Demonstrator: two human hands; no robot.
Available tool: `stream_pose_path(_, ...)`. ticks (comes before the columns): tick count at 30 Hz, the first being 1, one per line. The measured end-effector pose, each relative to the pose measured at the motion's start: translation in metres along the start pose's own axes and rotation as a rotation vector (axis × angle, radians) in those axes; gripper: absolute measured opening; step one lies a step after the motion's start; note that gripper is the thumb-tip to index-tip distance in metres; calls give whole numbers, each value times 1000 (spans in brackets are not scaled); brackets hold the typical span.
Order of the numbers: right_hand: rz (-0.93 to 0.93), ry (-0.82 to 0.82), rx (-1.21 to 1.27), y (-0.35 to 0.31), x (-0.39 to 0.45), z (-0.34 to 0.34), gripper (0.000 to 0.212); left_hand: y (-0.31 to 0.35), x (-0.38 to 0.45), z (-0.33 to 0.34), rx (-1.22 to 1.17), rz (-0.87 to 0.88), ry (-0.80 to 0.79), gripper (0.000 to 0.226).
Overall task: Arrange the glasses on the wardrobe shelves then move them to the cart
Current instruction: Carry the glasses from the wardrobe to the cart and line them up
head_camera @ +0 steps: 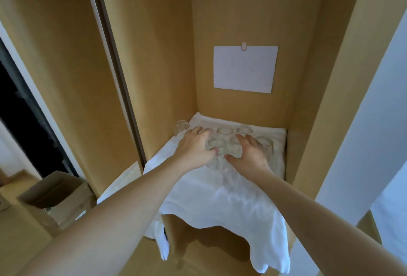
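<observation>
Both hands are in among the glasses [223, 132] on the white cloth [220, 198]: left hand [196, 150] grips 1 glass [214, 146], right hand [248, 154] grips another [234, 147].

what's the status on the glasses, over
Left hand and right hand both on glasses. Glasses clustered on white cloth on wardrobe shelf. Grip unclear, nothing blocking.

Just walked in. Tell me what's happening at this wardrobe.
A person reaches both bare arms into a light wooden wardrobe. On its shelf, a white cloth carries a group of clear drinking glasses. The left hand curls round the nearest glass, and the right hand closes on another beside it. A blank white sheet of paper hangs clipped on the back wall. No cart is visible.
</observation>
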State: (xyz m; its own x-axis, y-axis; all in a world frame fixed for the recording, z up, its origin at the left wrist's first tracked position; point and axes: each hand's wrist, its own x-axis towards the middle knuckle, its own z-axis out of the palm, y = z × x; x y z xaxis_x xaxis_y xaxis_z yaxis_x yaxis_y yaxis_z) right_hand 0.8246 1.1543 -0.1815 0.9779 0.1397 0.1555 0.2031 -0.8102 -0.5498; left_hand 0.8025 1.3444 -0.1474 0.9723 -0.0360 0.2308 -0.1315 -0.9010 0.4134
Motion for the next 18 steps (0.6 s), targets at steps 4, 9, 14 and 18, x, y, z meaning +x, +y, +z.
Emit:
stream_pose_path(4,41,42,7,8,44,1,81,-6,49,13,8,-13,-8,68)
stream_pose_path(9,88,70,20,15,84,5,81,-15,95,29,-24,-13,-47,68)
stream_pose_path(14,143,59,-15,12,120,14,81,-24,135,39,-88,3,-100,71)
stream_pose_path(18,137,93,-91,14,150,17,76,-33,169,48,-117,33,-159,72)
